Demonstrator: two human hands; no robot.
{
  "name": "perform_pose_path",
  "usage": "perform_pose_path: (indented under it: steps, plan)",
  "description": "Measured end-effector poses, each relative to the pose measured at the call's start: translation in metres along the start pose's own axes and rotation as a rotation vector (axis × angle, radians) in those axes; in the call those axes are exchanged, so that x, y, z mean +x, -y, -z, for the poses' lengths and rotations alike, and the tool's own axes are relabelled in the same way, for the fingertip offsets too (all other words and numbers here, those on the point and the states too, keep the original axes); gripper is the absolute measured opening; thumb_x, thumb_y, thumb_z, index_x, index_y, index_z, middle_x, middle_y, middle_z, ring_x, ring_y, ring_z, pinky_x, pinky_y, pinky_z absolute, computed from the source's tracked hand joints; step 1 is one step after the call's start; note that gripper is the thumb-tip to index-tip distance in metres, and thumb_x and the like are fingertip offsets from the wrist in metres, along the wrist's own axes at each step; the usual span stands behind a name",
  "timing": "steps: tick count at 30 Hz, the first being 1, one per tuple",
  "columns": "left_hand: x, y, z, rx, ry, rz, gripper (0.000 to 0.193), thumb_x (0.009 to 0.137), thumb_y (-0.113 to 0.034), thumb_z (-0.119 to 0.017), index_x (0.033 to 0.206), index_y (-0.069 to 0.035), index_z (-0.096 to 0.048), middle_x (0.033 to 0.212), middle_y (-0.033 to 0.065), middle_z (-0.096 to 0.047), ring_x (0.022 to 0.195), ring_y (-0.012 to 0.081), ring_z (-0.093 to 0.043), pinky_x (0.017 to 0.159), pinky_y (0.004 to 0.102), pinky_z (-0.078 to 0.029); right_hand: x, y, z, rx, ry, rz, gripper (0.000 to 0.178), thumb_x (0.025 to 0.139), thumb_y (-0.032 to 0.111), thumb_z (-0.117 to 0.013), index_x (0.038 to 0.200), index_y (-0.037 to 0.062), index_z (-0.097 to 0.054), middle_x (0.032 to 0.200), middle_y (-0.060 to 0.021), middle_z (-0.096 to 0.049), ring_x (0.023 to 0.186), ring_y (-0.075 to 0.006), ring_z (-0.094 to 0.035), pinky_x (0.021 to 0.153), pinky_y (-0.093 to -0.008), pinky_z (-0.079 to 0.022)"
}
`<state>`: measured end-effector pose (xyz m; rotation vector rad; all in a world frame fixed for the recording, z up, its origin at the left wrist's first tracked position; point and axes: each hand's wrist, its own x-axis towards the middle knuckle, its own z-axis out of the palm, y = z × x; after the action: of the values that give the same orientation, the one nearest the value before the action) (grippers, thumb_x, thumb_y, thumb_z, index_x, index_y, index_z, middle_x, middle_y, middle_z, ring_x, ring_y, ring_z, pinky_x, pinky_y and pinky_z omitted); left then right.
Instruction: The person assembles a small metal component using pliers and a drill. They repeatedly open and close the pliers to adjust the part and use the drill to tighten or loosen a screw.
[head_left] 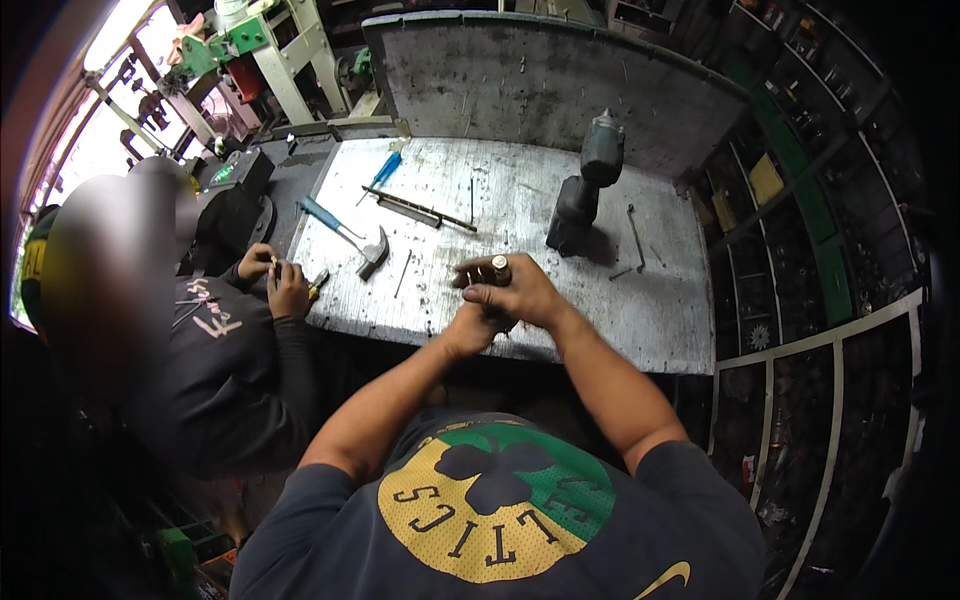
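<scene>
Both my hands are together above the near edge of the metal worktable [640, 310]. A dark cylindrical part with a shiny round end [500, 263] stands upright in my right hand [525, 290], whose fingers are closed round it. Just below and to the left, my left hand [474, 328] is closed at the lower side; what it grips is mostly hidden by the fingers. A thin metal pin [403, 275] lies on the tabletop left of my hands. Farther left rests a claw hammer [373, 256] with a blue handle.
A cordless impact wrench [585, 190] stands at the right, beside a wrench [636, 238]. Toward the back lie a blue screwdriver [385, 170] and a long thin bar [420, 212]. A metal backboard [540, 85] rises behind. At left, a co-worker's hands [285, 285] hold something small.
</scene>
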<state>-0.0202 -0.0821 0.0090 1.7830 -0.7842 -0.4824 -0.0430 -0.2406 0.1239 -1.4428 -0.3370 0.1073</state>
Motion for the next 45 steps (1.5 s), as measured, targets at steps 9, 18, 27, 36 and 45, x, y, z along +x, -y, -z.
perform_pose_path:
  steps: [9, 18, 27, 36, 45]
  plan:
    - [-0.024, -0.036, 0.025, 0.157, 0.144, 0.007, 0.043, 0.096, -0.032, -0.077, 0.13, -0.008, -0.066, 0.128, 0.0154, -0.071, 0.121, 0.0317, -0.068, 0.104, 0.043, -0.053, 0.016, 0.026, 0.018, -0.083, 0.668, -0.144, 0.053, 0.075, 0.011, -0.078, 0.127, 0.0026, -0.07, 0.094, -0.0024, -0.07, 0.089, -0.0129, -0.064, 0.083, -0.0309, -0.056]
    - [-0.035, -0.049, -0.005, 0.314, -0.253, 0.12, 0.035, 0.084, -0.026, -0.083, 0.108, -0.003, -0.074, 0.091, 0.0213, -0.074, 0.089, 0.042, -0.073, 0.085, 0.0479, -0.059, -0.034, 0.007, -0.043, -0.19, -0.378, 0.082, 0.042, 0.077, 0.016, -0.09, 0.107, 0.0023, -0.064, 0.092, -0.0017, -0.065, 0.086, -0.0097, -0.062, 0.078, -0.0287, -0.054]
    - [-0.002, -0.04, 0.026, 0.112, -0.092, 0.019, 0.028, 0.077, -0.029, -0.093, 0.089, -0.009, -0.079, 0.094, 0.0131, -0.079, 0.089, 0.0318, -0.076, 0.084, 0.0435, -0.059, -0.005, -0.01, 0.014, 0.066, 0.126, -0.009, 0.056, 0.081, 0.026, -0.087, 0.124, 0.001, -0.062, 0.101, -0.0023, -0.065, 0.091, -0.0104, -0.061, 0.085, -0.0284, -0.052]
    - [-0.019, -0.012, 0.028, 0.241, -0.012, -0.309, 0.054, 0.08, -0.028, -0.085, 0.124, -0.003, -0.067, 0.12, 0.0205, -0.071, 0.116, 0.0393, -0.066, 0.105, 0.045, -0.053, 0.014, -0.003, -0.015, -0.354, 0.157, 0.002, 0.039, 0.077, 0.013, -0.085, 0.108, 0.0058, -0.062, 0.087, 0.0013, -0.062, 0.08, -0.0095, -0.057, 0.074, -0.0277, -0.052]
    - [-0.019, -0.033, -0.001, 0.035, -0.228, 0.096, 0.051, 0.089, -0.024, -0.074, 0.136, -0.009, -0.06, 0.116, 0.0198, -0.073, 0.106, 0.0402, -0.072, 0.094, 0.0487, -0.057, -0.037, -0.008, -0.051, -0.315, -0.448, 0.165, 0.055, 0.085, 0.015, -0.089, 0.127, 0.0002, -0.056, 0.107, -0.008, -0.067, 0.097, -0.0174, -0.066, 0.089, -0.0328, -0.056]
